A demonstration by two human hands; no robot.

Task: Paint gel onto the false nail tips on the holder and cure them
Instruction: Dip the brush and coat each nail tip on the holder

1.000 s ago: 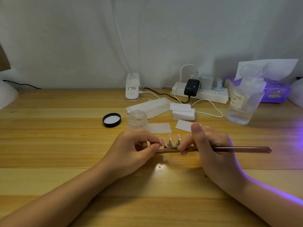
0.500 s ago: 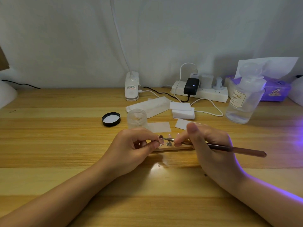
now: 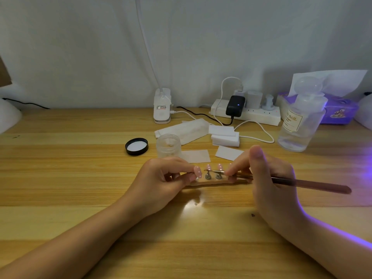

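L hand (image 3: 161, 179) fingers pinch holder (image 3: 217, 181); R hand (image 3: 269, 178) fingers grip brush (image 3: 302, 183) over tips (image 3: 209, 168).

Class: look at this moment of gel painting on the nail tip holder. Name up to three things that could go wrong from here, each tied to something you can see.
1. The thin brown-handled brush in the right hand crosses in front of the pink dotted nail tips; it might smear neighbouring tips.
2. The left hand pinches the end of the narrow wooden holder; a slip could tip it.
3. The open clear plastic jar stands just behind the hands, lid off; it could get knocked.
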